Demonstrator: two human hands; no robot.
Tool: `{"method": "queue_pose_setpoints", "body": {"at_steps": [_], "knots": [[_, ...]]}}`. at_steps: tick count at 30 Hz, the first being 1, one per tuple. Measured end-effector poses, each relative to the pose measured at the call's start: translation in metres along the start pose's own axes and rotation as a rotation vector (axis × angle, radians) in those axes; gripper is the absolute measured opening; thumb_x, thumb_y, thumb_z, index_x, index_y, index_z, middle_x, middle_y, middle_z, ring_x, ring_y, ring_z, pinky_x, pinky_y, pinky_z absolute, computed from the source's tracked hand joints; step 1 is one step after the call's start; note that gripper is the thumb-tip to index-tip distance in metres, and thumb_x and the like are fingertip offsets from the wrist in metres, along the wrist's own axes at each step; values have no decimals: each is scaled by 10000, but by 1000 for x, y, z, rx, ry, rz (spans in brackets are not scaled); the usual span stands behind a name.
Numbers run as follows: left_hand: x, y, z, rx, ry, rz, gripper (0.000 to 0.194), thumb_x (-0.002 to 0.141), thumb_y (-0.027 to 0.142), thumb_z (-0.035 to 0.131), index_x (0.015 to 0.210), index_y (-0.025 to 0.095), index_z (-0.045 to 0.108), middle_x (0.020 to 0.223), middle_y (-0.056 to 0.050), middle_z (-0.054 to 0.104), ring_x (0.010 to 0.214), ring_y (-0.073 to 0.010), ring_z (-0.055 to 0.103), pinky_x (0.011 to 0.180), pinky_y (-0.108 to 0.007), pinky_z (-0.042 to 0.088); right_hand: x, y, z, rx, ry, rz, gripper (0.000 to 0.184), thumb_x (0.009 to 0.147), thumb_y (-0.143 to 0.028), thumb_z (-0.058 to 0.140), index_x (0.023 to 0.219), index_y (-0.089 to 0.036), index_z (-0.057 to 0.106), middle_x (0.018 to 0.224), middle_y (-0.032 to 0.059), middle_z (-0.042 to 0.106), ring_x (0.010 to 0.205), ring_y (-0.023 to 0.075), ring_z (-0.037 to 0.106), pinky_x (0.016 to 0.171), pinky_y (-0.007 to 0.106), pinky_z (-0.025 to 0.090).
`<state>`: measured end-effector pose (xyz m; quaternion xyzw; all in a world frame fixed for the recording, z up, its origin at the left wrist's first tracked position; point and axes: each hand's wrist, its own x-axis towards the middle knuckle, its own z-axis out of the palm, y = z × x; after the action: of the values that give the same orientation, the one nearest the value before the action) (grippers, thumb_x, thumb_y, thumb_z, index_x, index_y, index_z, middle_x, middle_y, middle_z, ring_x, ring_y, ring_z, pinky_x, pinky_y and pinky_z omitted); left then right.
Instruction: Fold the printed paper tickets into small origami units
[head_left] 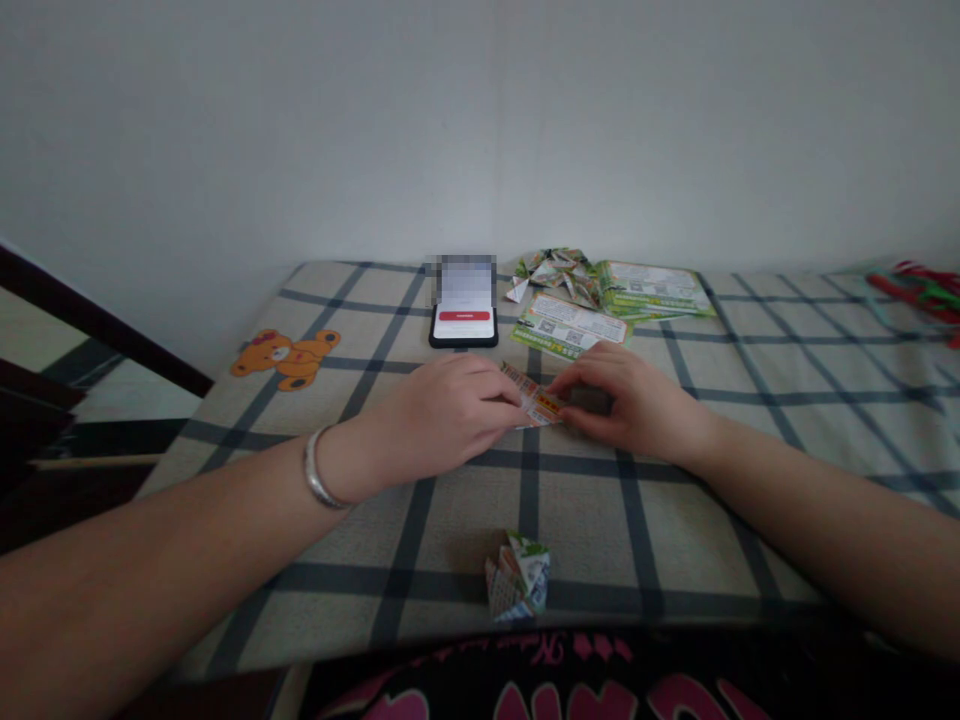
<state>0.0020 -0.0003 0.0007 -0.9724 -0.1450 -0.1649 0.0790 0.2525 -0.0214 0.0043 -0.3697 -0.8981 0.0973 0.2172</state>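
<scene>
Between my two hands is a small folded piece of printed paper (538, 402), held low over the checked tablecloth. My left hand (469, 408), with a silver bracelet (319, 468) on its wrist, pinches the paper's left side. On the right edge, the thumb and fingers of my right hand (619, 400) close on the same paper. Part of the paper is hidden behind my left fingers. Nearer my body, a folded paper piece (519, 578) with pointed flaps stands near the table's front edge.
A phone (465, 305) with a lit screen lies at the back. Beside it are a heap of folded paper pieces (559, 275), a printed leaflet (570, 325) and a leaflet stack (656, 288). A bear cutout (285, 358) lies left; a red and green bundle (919, 295) lies far right.
</scene>
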Motion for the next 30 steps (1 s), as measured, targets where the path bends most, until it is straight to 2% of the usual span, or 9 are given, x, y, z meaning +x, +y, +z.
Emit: {"method": "queue_pose_setpoints", "body": {"at_steps": [4,8,11,14,16,22,30], "knots": [[0,1,0,14,5,-7,235,943,210,488,1047,198,698,964,-58,713,958,-199,638,843,-370,528,0,-1,-2,-11,-53,-59,148,895,-298,586,946,-205,690,888,44,687,866,194,583,821,354,437],[1,3,2,35,24,-45,221,946,206,474,964,136,682,918,-73,704,914,-201,639,828,-355,535,-1,0,-1,-29,-60,-68,143,894,-248,577,940,-204,705,930,57,680,898,195,580,824,345,445],[0,4,4,23,40,-107,218,934,216,503,1081,127,638,1056,-91,669,967,-209,618,855,-356,527,-1,1,1,-29,-53,-71,130,878,-214,594,943,-204,706,934,53,681,898,192,578,826,342,448],[-1,4,5,52,24,-173,363,921,264,539,1257,129,556,1179,-111,608,1072,-247,560,921,-399,498,-1,3,2,0,-40,-95,103,871,-227,624,933,-206,703,933,42,688,908,190,578,839,343,448],[-1,3,6,73,-6,-202,393,919,307,551,1277,146,554,1198,-107,590,1111,-267,521,964,-428,469,-1,4,2,20,-38,-112,96,876,-240,631,930,-205,702,933,33,695,915,184,581,853,340,446],[-1,1,8,35,-48,-244,375,934,409,530,1217,171,594,1205,-94,582,1152,-270,480,1008,-445,429,0,5,2,40,-51,-124,73,877,-230,639,919,-209,695,930,20,701,913,173,597,873,336,444],[0,3,5,-73,-20,-282,318,834,319,653,1087,139,584,1160,-93,592,1092,-252,533,954,-401,456,0,-1,2,-34,-28,-44,183,853,-279,671,1013,-190,677,950,44,683,930,203,588,842,349,459]]}}
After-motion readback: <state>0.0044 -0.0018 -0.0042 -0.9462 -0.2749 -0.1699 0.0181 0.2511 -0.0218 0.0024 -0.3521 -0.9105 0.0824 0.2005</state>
